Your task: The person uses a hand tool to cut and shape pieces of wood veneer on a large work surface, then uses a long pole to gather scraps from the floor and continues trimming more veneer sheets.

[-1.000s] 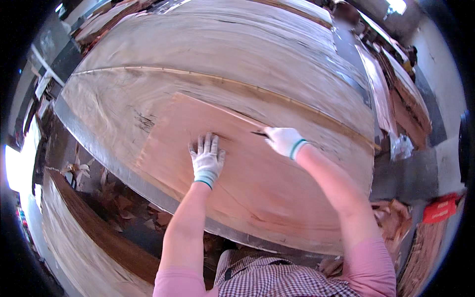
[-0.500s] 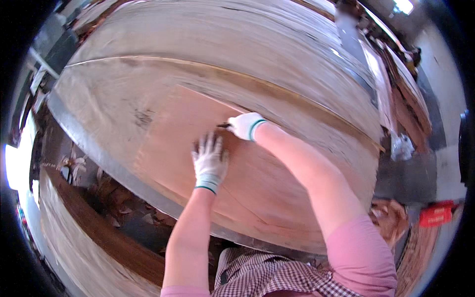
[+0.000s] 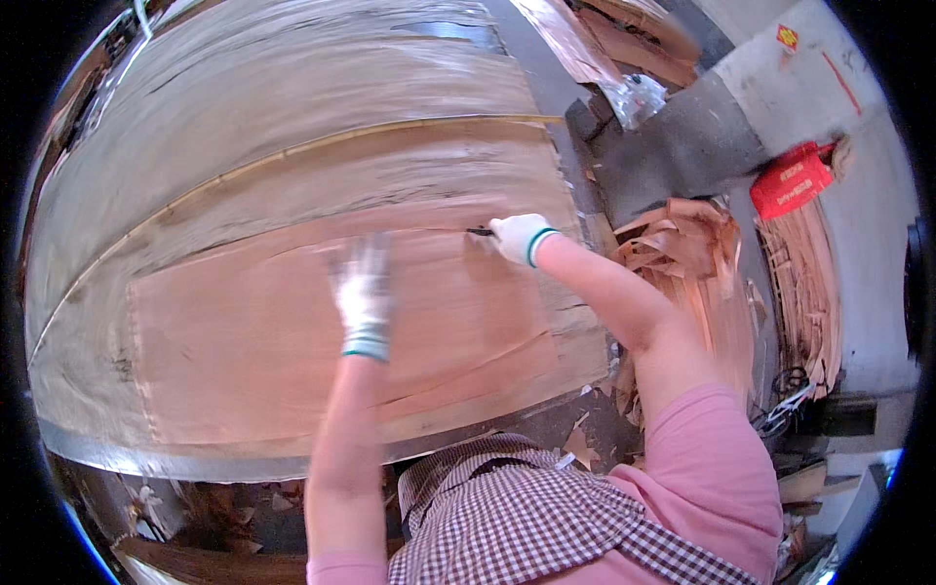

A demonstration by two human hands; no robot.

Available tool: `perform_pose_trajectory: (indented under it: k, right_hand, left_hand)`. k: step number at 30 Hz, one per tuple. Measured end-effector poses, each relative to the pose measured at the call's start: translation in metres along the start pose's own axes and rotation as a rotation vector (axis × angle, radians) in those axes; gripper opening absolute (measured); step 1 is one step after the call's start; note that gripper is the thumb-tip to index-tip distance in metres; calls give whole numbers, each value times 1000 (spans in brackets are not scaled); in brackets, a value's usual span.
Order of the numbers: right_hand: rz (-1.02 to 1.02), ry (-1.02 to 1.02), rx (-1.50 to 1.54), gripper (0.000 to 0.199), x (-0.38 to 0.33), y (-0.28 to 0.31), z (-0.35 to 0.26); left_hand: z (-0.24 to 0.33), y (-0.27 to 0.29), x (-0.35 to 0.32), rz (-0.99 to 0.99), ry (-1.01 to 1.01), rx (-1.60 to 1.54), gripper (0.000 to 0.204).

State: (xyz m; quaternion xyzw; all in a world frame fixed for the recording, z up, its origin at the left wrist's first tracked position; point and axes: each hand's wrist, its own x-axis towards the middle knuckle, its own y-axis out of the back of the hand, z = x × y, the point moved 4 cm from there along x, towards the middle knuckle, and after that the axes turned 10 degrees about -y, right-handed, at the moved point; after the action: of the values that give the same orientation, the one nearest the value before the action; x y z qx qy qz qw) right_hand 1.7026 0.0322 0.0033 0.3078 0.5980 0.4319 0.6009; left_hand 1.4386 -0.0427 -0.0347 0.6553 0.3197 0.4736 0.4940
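A reddish-brown sheet of wood veneer (image 3: 253,341) lies flat on the broad pale surface in front of me. Its far edge is uneven, and a crack runs across its near right part. My left hand (image 3: 364,292), in a white glove with a green cuff, is over the sheet's middle, blurred, with fingers stretched out and holding nothing. Farther right, my gloved right hand (image 3: 519,238) is closed round a small dark blade-like tool (image 3: 481,232). The tool's tip points left along the sheet's far edge; the fist hides its handle.
A thin pale strip (image 3: 292,151) crosses the surface beyond the veneer. To the right stand a heap of veneer scraps (image 3: 682,244), a red bag (image 3: 795,182) and stacked veneer (image 3: 809,292) against the wall. Clear plastic (image 3: 636,100) lies at the far right.
My view has swung right, so the scrap heap and red bag show more fully. My right hand has moved rightward along the far edge with the blade-like tool, away from my left hand.
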Motion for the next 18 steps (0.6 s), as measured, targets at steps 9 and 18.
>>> perform_pose_trajectory:
  k: [9, 18]
  right_hand:
    - [84, -370, 353, 30, -157, -100, 38]
    - [527, 30, 799, 23, -162, -39, 80]
  left_hand:
    - [115, -15, 19, -158, -61, -299, 56]
    - [118, -5, 23, -152, -64, -321, 55]
